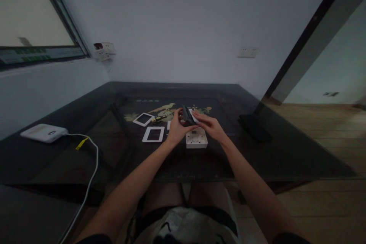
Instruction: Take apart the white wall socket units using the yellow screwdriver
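Note:
Above the middle of the table (128, 160), my left hand (177, 129) is closed on a dark grey flat part (187, 115), held tilted. My right hand (211, 125) pinches a small white piece (193, 116) against the side of the dark part. Just below both hands sits an open white plastic box (196, 145), its hollow side up. Left of my left hand lie two white square frames, the nearer frame (145, 135) and the farther frame (135, 121). A yellow and black screwdriver (159, 118) rests by the farther one. My fingers hide part of the held pieces.
A white device (44, 132) with a white cable (96, 156) and yellow tie (81, 143) lies at the table's left. On the right is a black case (254, 127). Wall sockets (247, 52) are on the wall behind, and a window (34, 11) is upper left.

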Available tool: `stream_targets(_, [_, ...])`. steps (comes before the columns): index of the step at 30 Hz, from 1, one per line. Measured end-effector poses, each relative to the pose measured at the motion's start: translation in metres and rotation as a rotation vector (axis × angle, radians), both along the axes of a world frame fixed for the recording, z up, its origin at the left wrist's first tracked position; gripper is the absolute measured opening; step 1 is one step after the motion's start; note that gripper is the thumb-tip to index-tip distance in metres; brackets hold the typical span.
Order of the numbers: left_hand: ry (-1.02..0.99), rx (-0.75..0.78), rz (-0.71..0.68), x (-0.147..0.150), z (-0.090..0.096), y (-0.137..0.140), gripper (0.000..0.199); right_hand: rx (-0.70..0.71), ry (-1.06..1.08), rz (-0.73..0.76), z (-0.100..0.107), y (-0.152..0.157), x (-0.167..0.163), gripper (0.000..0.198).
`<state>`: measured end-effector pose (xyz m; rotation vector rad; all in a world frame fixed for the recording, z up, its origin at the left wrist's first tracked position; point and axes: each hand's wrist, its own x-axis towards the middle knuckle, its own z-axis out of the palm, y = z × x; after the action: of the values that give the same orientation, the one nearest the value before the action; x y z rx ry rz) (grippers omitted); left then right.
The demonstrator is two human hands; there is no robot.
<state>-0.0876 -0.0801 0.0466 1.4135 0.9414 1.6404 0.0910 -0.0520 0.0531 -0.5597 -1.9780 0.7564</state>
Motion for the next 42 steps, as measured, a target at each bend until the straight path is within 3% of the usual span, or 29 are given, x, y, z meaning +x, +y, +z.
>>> stream_targets(8, [-0.125, -0.068, 0.016, 0.002, -0.002, 0.005, 0.073, 0.167, -0.164, 0.003, -0.006, -0.003, -0.007, 0.065])
stream_targets(15, [-0.142, -0.074, 0.027, 0.008, -0.006, 0.002, 0.07, 0.22, -0.191, -0.134, -0.016, 0.0, -0.013, 0.053])
stream_targets(31, [-0.081, 0.036, 0.072, 0.007, -0.02, 0.012, 0.074, 0.326, -0.245, -0.127, -0.019, 0.004, -0.014, 0.057])
stream_targets(42, [-0.061, 0.064, 0.118, 0.005, -0.019, 0.011, 0.075, 0.331, -0.205, -0.15, -0.023, 0.0, -0.023, 0.062])
